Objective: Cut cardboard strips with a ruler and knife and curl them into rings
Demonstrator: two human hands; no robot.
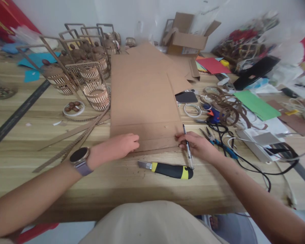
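A large brown cardboard sheet (144, 91) lies flat, with a crease and narrow strips (157, 144) along its near edge. My left hand (125, 144), wearing a watch (79, 155) on its wrist, has its fingers curled down on the left end of that edge; its thumb is mostly hidden. At the opposite end, my right hand (194, 144) is closed around a clear-barrelled pen (188, 149), its fingertips touching the cardboard's right edge. Between me and the sheet lies a black and yellow utility knife (171, 170), its blade pointing left, held by neither hand.
Small woven baskets with tall handles (96, 96) crowd the left, by a dish of brown beads (73, 108). Pliers (218, 144), cables, a power strip (256, 145), a phone (186, 97) and coiled brown strips (228, 113) fill the right. Behind stands an open box (189, 40).
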